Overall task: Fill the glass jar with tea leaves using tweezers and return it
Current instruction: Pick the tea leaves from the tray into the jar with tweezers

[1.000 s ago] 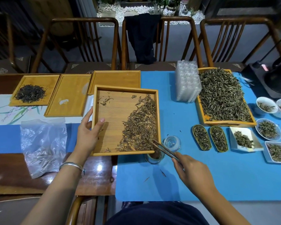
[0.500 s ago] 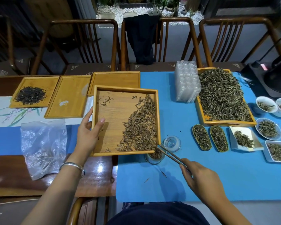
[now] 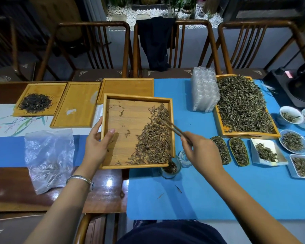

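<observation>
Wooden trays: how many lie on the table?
5. Far left, with dark tea; bare one beside it; one behind the middle tray; middle one, held by the left hand; right one, heaped with leaves.

L hand (image 3: 97,145): mid-left of frame, fingers curled, thumb up top, gripping.
R hand (image 3: 202,152): center-right, fingers pinched shut.
Forearms: both bare, rising from bottom edge; L wrist banded.
</observation>
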{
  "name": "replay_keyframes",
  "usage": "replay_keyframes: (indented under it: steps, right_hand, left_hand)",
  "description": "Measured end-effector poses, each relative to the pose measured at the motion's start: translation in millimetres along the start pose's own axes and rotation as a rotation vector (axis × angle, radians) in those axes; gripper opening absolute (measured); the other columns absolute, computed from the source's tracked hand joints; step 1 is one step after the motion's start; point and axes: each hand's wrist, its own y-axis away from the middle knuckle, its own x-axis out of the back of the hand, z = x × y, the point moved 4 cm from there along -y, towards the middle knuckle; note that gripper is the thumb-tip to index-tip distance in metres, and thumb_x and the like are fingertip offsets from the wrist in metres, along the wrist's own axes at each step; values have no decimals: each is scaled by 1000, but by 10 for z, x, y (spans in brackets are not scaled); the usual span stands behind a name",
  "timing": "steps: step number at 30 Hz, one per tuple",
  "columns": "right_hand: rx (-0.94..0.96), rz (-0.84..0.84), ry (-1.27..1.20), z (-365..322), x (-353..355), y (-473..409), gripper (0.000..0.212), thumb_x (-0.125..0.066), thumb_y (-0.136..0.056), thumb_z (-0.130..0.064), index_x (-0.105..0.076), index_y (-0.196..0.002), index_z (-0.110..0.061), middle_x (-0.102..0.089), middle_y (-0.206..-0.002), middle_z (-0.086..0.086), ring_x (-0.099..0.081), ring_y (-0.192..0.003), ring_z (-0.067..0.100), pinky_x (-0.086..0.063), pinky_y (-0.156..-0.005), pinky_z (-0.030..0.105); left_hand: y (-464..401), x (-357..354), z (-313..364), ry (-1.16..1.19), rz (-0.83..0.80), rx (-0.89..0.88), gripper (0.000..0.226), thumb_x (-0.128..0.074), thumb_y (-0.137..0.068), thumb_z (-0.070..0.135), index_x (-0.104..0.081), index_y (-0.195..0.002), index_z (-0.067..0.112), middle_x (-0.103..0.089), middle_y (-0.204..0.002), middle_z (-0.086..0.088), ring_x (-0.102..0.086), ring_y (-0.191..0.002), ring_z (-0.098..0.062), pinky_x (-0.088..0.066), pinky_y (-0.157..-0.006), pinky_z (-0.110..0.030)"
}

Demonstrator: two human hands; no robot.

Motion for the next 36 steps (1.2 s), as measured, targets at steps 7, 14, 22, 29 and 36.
replay_keyframes:
  steps: [7,14,22,29,36]
  right_hand:
    - [-106,39,123,-27,-118,-638,32,-40,-100,-30,-60,-97,-5,-65,-79,14,-60,-70,37,-31,-51,33]
    - [-150,-13,142,58,-296,-454,32,-39,-101,-29,-60,-98,-5,-65,-79,14,-61,-71,37,-34,-52,33]
    - [-167,-23,140,96,-322,-218,29,-40,-100,-28,-59,-95,-7,-64,-76,12,-62,-68,35,-33,-50,32]
    - [-160,-41,143,78,-351,-38,29,-40,-100,-29,-59,-96,-7,-64,-75,11,-62,-67,34,-31,-51,31]
    - [-188,-79,126,71,-369,189,30,-39,-100,-34,-58,-97,-11,-65,-80,9,-63,-72,31,-30,-52,31]
  left_hand:
    - [14,-44,38,-8,-25,-28,57,-67,-93,25,-42,-144,33,-64,-105,20,-66,-88,13,-52,-64,-7]
    - [27,-44,26,7,-20,-13,59,-66,-93,20,-41,-146,26,-66,-107,12,-66,-87,13,-52,-68,-7]
    - [43,-75,34,17,-32,4,60,-66,-93,21,-41,-147,28,-68,-106,11,-68,-88,6,-56,-71,-12]
    - [53,-71,27,23,-43,14,60,-66,-93,25,-41,-147,29,-67,-108,13,-68,-92,3,-57,-72,-14]
    - [66,-62,21,24,-41,21,59,-66,-93,26,-41,-147,30,-68,-108,14,-68,-91,5,-56,-70,-12]
